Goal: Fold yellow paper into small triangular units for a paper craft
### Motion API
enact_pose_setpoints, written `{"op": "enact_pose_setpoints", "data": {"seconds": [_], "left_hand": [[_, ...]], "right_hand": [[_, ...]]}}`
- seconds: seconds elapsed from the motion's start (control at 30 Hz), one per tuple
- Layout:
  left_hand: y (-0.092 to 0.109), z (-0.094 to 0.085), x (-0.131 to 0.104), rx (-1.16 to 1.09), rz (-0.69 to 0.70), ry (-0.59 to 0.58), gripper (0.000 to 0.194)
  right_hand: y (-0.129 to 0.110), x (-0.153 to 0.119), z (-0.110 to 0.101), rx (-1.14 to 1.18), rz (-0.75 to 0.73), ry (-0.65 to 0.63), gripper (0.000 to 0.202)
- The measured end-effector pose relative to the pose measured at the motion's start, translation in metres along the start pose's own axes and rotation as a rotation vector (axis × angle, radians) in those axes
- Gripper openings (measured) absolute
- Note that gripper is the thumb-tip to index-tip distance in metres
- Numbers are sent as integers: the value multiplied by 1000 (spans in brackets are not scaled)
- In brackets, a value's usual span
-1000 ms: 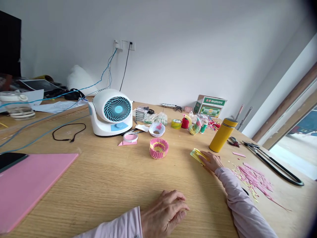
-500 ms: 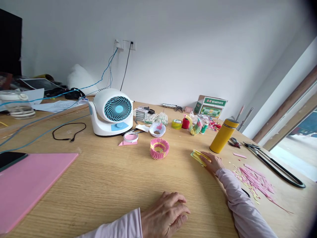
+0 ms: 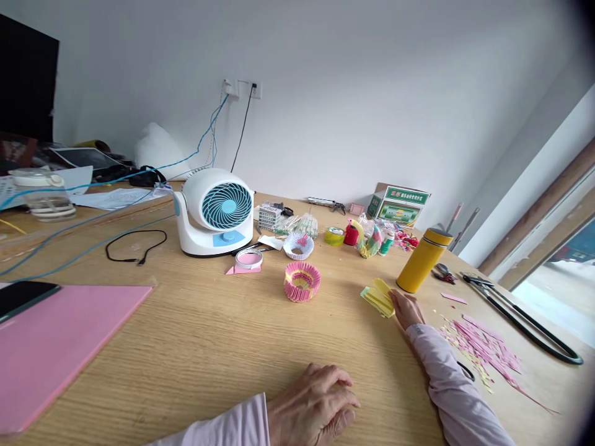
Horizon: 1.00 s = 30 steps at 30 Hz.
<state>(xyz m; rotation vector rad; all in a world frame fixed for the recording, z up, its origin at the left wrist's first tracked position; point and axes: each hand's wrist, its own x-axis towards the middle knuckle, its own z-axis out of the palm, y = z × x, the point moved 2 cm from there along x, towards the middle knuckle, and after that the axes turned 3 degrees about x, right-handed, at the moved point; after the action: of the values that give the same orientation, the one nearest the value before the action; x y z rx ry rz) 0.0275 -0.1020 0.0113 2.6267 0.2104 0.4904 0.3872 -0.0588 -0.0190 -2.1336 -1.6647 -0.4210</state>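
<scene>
At the right, my right hand (image 3: 407, 309) pinches the edge of a yellow paper piece (image 3: 383, 294), lifting it from a small stack of yellow and green paper (image 3: 375, 303) on the table. My left hand (image 3: 318, 402) rests on the tabletop near the front edge, fingers apart and slightly bent, holding nothing. Beyond it stands a round pink and yellow bowl of folded paper pieces (image 3: 302, 291). A similar white paper bowl (image 3: 298, 246) sits just behind that one.
A white fan (image 3: 218, 214) stands left of centre, a roll of tape (image 3: 248, 259) before it. Pink sheets (image 3: 69, 347) bear a phone (image 3: 25, 298) at left. Right are a yellow bottle (image 3: 424, 260), pink paper scraps (image 3: 488, 347) and a black-handled cutter (image 3: 525, 322).
My right hand has drawn back slightly to the right, raising a yellow paper piece off the stack. My left hand stays in place. The view has shifted a little.
</scene>
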Motion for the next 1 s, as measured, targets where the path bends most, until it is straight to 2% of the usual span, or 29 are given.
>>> {"op": "enact_pose_setpoints", "data": {"seconds": [0.17, 0.23, 0.27, 0.33, 0.4, 0.47, 0.5, 0.57, 0.67, 0.77, 0.9, 1.0], "left_hand": [[2, 0, 0, -15, 3, 26, 26], [2, -1, 0, -63, -37, 55, 26], [1, -2, -1, -101, -79, 92, 26], [-4, -3, -1, -177, -193, 219, 28], [-13, -5, -3, -216, -308, 392, 35], [-22, -8, -3, -204, -384, 551, 55], [-26, -9, -3, -202, -413, 589, 66], [-34, -11, -1, -259, -471, 557, 72], [-39, -11, 2, -392, -497, 412, 42], [-41, -13, 2, -444, -493, 374, 20], [-47, -19, -8, -404, -538, 368, 30], [-55, -27, -21, -160, -648, 336, 44]], "right_hand": [[-6, 1, -23, -63, 161, 235, 39], [-21, -1, -37, -21, 219, 315, 39], [-32, -3, -44, 37, 205, 309, 39], [-63, -11, -56, 208, 105, 222, 36], [-101, -24, -66, 353, -53, 51, 35], [-138, -42, -72, 426, -243, -149, 33], [-154, -52, -73, 445, -314, -248, 33], [-178, -67, -72, 457, -400, -379, 34], [-196, -79, -67, 483, -464, -469, 36], [-198, -78, -63, 581, -407, -514, 34], [-187, -72, -60, 765, -233, -522, 32], [-177, -70, -48, 861, -98, -526, 35]]}}
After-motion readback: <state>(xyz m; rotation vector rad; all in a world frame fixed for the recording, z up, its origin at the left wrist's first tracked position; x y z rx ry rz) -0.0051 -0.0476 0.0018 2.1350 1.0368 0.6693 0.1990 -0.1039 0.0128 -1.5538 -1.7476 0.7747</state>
